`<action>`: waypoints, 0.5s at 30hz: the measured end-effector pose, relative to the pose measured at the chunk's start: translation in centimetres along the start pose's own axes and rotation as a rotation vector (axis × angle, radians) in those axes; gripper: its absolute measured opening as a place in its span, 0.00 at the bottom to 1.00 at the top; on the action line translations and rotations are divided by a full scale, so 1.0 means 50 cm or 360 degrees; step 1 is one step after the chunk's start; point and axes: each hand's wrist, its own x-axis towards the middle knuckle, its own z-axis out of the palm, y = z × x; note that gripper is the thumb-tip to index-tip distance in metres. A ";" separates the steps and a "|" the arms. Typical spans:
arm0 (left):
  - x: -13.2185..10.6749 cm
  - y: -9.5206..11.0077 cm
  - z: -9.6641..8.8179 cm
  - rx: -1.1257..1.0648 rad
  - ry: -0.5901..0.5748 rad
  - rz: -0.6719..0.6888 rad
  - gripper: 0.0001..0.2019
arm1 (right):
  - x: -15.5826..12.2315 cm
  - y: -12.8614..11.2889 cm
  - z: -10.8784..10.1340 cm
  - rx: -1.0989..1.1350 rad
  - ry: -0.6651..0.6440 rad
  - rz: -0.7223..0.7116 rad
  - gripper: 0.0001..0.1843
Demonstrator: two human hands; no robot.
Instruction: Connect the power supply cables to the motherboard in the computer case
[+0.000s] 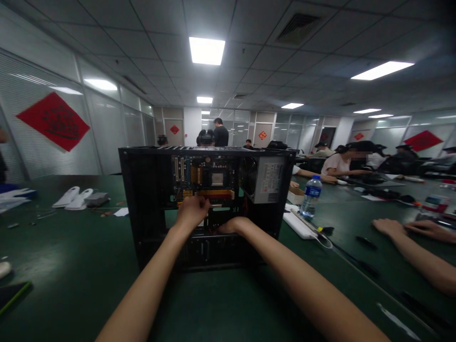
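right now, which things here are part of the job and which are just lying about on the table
Part of the job: open computer case, with left hand and right hand reaching in; motherboard; power supply.

Apparently just lying about: water bottle; possible white slippers; white scrap.

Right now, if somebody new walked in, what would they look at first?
Probably the open black computer case standing mid-view on the green table, with the left hand and right hand at its open side. Next might come the bright ceiling light above it and the big red diamond on the wall at left.
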 end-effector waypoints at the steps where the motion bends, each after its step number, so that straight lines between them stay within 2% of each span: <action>1: 0.002 -0.004 0.001 -0.0002 0.0003 -0.0017 0.18 | 0.000 -0.002 -0.001 0.0008 -0.0067 0.0002 0.14; 4: 0.007 -0.014 0.006 -0.0003 -0.0003 -0.0046 0.20 | -0.002 -0.009 -0.006 0.0024 -0.0187 -0.0065 0.15; 8: 0.008 -0.015 0.009 -0.0006 0.0007 -0.0019 0.20 | -0.003 -0.015 -0.009 0.0192 0.0012 -0.0387 0.22; 10: 0.007 -0.012 0.008 -0.0006 0.0017 0.0004 0.20 | 0.001 -0.018 -0.009 0.0333 -0.0028 -0.0509 0.24; 12: 0.006 -0.007 0.006 -0.0001 0.0013 0.0024 0.19 | 0.008 -0.023 -0.011 0.0356 -0.0174 -0.0456 0.25; 15: 0.006 0.000 0.001 0.0020 -0.0019 0.0043 0.19 | 0.025 -0.042 -0.012 0.0148 -0.0283 -0.0126 0.19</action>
